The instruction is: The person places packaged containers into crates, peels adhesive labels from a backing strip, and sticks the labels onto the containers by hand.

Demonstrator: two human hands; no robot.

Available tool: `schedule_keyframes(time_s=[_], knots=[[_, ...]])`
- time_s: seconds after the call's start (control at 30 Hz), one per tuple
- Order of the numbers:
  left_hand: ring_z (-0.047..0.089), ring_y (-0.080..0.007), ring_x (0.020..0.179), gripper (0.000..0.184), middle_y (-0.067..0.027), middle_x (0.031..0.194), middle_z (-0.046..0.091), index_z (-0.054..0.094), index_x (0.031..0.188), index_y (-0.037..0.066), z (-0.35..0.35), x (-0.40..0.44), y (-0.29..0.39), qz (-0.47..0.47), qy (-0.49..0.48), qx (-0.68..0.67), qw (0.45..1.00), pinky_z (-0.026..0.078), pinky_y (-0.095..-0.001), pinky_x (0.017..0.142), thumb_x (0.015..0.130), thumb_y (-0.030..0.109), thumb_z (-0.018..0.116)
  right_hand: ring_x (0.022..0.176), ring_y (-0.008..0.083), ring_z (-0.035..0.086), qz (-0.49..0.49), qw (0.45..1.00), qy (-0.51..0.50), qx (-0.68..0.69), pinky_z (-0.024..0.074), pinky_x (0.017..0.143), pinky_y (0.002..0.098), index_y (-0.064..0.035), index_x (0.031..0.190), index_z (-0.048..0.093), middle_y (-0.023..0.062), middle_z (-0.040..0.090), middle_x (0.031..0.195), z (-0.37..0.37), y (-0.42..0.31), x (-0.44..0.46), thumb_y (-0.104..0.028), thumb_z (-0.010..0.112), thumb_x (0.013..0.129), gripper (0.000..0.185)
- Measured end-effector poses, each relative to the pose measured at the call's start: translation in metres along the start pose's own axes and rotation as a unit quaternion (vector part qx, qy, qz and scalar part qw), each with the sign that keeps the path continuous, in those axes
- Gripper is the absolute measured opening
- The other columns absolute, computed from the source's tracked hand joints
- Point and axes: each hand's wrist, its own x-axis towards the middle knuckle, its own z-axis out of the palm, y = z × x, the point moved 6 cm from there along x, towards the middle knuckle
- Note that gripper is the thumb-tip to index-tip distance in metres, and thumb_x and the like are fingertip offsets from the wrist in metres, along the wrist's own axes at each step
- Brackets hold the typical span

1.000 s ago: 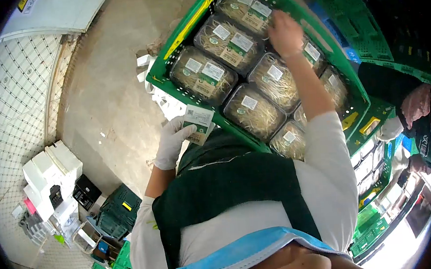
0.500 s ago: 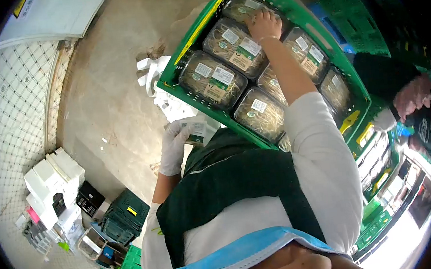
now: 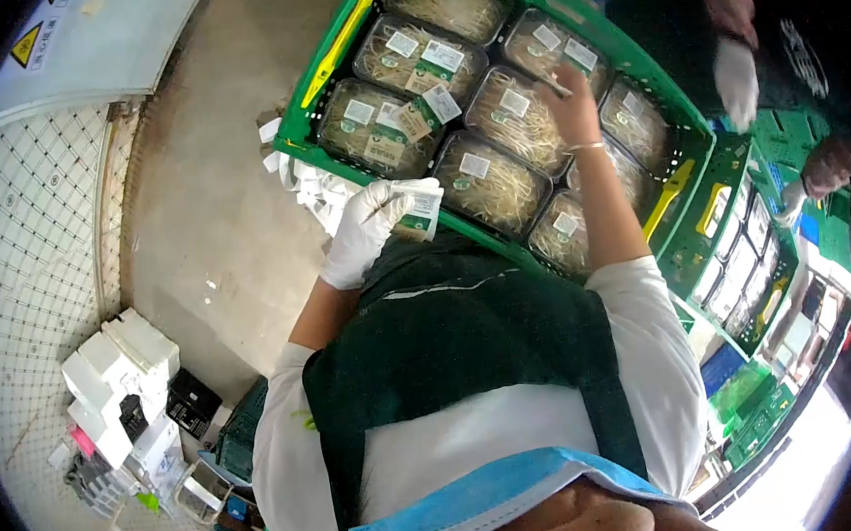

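My left hand [image 3: 369, 232], in a white glove, grips a small stack of printed labels [image 3: 424, 212] beside the near edge of a green crate [image 3: 478, 237]. Clear-lidded dark trays of pale sprouts [image 3: 495, 196] fill the crate. My bare right hand [image 3: 574, 107] is above the trays on the right side, fingers bent together around a thin pale edge I cannot make out. Behind its fingertips lies a labelled tray [image 3: 543, 42]. One label [image 3: 425, 114] lies slanted across the left tray [image 3: 347, 133]. Several trays carry only a small white sticker.
At right, a co-worker's gloved hands [image 3: 736, 84] show near a second green crate [image 3: 678, 272] with trays. White paper strips [image 3: 317, 199] hang by my crate's left side. White boxes [image 3: 122, 371] and a black crate [image 3: 193, 402] stand on the floor at lower left.
My right hand has left the back tray and is now above the right side of the crate. My left hand with the labels has come closer to the crate. A slanted label now shows on the left tray.
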Motion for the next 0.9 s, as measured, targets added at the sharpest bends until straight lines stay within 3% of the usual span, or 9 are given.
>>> schedule_keyframes(time_s=[0.07, 0.17, 0.4, 0.47, 0.53, 0.63, 0.8, 0.87, 0.9], knots=[[0.053, -0.0093, 0.081, 0.022, -0.0056, 0.095, 0.059, 0.056, 0.102, -0.002, -0.003, -0.003, -0.011, -0.021, 0.006, -0.017, 1.0, 0.042, -0.0218, 0.075, 0.085, 0.01, 0.049, 0.089, 0.0187, 0.056, 0.108, 0.992, -0.028, 0.059, 0.0441, 0.078, 0.0283, 0.0021, 0.109, 0.047, 0.0119, 0.058, 0.1, -0.018, 0.028, 0.006, -0.015, 0.066, 0.073, 0.044], [0.056, -0.0134, 0.084, 0.026, -0.0083, 0.094, 0.059, 0.053, 0.104, -0.003, -0.025, -0.009, -0.029, 0.034, 0.043, 0.012, 0.998, 0.045, -0.0259, 0.074, 0.085, 0.015, 0.05, 0.081, 0.0131, 0.055, 0.172, 0.965, -0.015, 0.198, 0.0445, 0.072, 0.0246, 0.0023, 0.107, 0.05, 0.0074, 0.06, 0.091, -0.039, 0.05, 0.008, -0.012, 0.061, 0.077, 0.035], [0.053, -0.0061, 0.069, 0.019, -0.0014, 0.08, 0.059, 0.058, 0.092, -0.001, -0.053, -0.024, -0.045, 0.032, 0.13, 0.031, 0.99, 0.042, -0.0184, 0.06, 0.084, 0.015, 0.051, 0.073, 0.0157, 0.058, 0.122, 0.986, -0.114, 0.022, 0.0453, 0.067, 0.027, -0.0037, 0.094, 0.061, 0.0086, 0.062, 0.082, -0.004, 0.042, -0.013, -0.016, 0.059, 0.077, 0.021], [0.053, -0.0077, 0.071, 0.018, -0.0017, 0.08, 0.059, 0.058, 0.09, -0.001, -0.057, -0.026, -0.05, 0.021, 0.138, 0.01, 0.99, 0.043, -0.0207, 0.064, 0.083, 0.015, 0.052, 0.074, 0.0207, 0.06, 0.038, 0.988, -0.148, -0.028, 0.0466, 0.067, 0.0314, -0.0037, 0.091, 0.061, 0.0109, 0.063, 0.082, 0.038, 0.015, -0.025, -0.023, 0.059, 0.076, 0.025], [0.053, -0.0095, 0.076, 0.02, -0.003, 0.083, 0.059, 0.058, 0.092, 0.0, -0.045, -0.026, -0.035, 0.048, 0.118, -0.011, 0.992, 0.042, -0.023, 0.07, 0.083, 0.016, 0.053, 0.084, 0.0268, 0.057, 0.034, 0.966, -0.237, -0.096, 0.0456, 0.073, 0.0356, -0.0057, 0.09, 0.061, 0.0128, 0.06, 0.09, 0.082, -0.021, -0.031, -0.034, 0.06, 0.073, 0.033], [0.053, -0.011, 0.079, 0.02, -0.0046, 0.086, 0.059, 0.057, 0.093, -0.001, -0.052, -0.027, -0.044, 0.044, 0.116, -0.001, 0.992, 0.041, -0.0243, 0.073, 0.083, 0.016, 0.053, 0.097, 0.0312, 0.048, 0.039, 0.942, -0.191, -0.273, 0.0414, 0.081, 0.039, -0.0139, 0.09, 0.062, 0.0121, 0.052, 0.103, 0.116, -0.035, -0.027, -0.037, 0.06, 0.07, 0.03], [0.053, -0.0112, 0.079, 0.019, -0.0055, 0.087, 0.059, 0.057, 0.093, -0.002, -0.077, -0.038, -0.063, 0.024, 0.146, -0.01, 0.989, 0.042, -0.0243, 0.072, 0.082, 0.012, 0.051, 0.091, 0.0317, 0.052, -0.042, 0.953, -0.196, -0.226, 0.0437, 0.076, 0.0403, -0.0124, 0.087, 0.062, 0.0119, 0.057, 0.095, 0.125, -0.046, -0.012, -0.03, 0.06, 0.07, 0.025], [0.054, -0.0113, 0.078, 0.019, -0.0058, 0.087, 0.059, 0.057, 0.094, -0.002, -0.083, -0.043, -0.059, 0.045, 0.157, 0.002, 0.986, 0.043, -0.0241, 0.071, 0.082, 0.01, 0.049, 0.083, 0.0328, 0.055, -0.045, 0.971, -0.227, -0.059, 0.0454, 0.071, 0.0407, -0.0105, 0.085, 0.061, 0.0139, 0.059, 0.091, 0.106, -0.064, 0.022, -0.027, 0.059, 0.072, 0.021], [0.055, -0.0114, 0.077, 0.019, -0.0058, 0.087, 0.06, 0.056, 0.095, -0.002, -0.086, -0.046, -0.059, 0.028, 0.155, -0.014, 0.987, 0.044, -0.024, 0.07, 0.082, 0.01, 0.049, 0.08, 0.0333, 0.056, -0.076, 0.98, -0.176, -0.059, 0.0458, 0.07, 0.0406, -0.01, 0.087, 0.06, 0.0149, 0.06, 0.089, 0.092, -0.067, 0.052, -0.026, 0.057, 0.074, 0.021]])
